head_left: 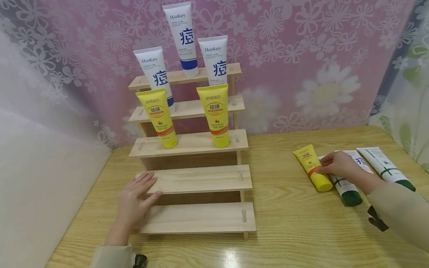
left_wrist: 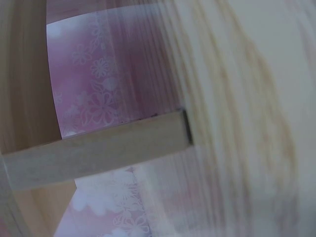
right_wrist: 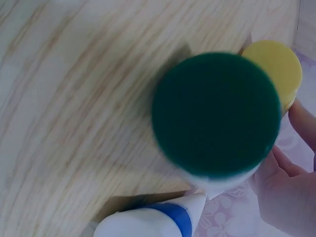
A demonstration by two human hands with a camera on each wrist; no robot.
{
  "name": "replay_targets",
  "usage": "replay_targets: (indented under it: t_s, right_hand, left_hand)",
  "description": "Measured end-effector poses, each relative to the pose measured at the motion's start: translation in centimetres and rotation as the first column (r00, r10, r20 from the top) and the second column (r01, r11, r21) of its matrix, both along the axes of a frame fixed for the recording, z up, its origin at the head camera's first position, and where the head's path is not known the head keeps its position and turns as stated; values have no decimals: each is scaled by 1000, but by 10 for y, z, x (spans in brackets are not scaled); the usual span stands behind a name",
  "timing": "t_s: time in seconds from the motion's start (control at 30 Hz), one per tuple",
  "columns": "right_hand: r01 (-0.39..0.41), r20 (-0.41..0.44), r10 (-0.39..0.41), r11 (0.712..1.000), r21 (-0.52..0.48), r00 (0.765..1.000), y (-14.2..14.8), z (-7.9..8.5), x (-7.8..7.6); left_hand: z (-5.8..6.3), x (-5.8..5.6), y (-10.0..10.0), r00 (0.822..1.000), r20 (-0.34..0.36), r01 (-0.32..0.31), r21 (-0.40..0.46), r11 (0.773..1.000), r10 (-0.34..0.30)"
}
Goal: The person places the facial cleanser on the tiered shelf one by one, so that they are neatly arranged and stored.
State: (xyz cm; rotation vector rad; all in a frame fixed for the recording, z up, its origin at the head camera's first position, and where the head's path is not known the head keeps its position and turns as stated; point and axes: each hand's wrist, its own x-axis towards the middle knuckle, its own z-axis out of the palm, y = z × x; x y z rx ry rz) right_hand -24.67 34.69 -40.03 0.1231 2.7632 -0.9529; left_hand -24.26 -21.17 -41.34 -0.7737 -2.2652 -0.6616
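Observation:
On the right of the head view, my right hand (head_left: 347, 168) holds a yellow ENSEO tube (head_left: 310, 165) between thumb and fingers at its right side. The tube leans at a slant beside a white tube with a green cap (head_left: 350, 196), which that hand partly covers. In the right wrist view the green cap (right_wrist: 217, 113) hides much of the yellow tube, whose yellow cap (right_wrist: 274, 69) shows behind. My left hand (head_left: 133, 202) rests on the left end of a stepped wooden rack (head_left: 203, 180), fingers extended over one of its lower boards.
Two yellow ENSEO tubes (head_left: 216, 116) stand on the rack's middle step. White Hankey tubes (head_left: 182, 38) stand on the steps above. Right of my right hand lie a white tube with blue lettering (head_left: 359, 161) and another green-capped tube (head_left: 386, 167). A flowered backdrop (head_left: 292, 57) closes the back.

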Motion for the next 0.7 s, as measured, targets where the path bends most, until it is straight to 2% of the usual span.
replay_targets:
  t_s: [0.17,0.43,0.7]
  right_hand:
    - [-15,33,15,1000,-24,999,-5,-1,-2]
    - [22,107,-12,996,-90,994,-6,-1,-2]
    - [65,104,-50,988,-140,993,-9,-3,3]
  left_hand:
    - [1,1,0,1000,-16,1,-3,1000,-1]
    - [0,-1,1,999,-31,11,6,1000,-11]
    - [0,0,1,999,-32,2,-1,1000,-2]
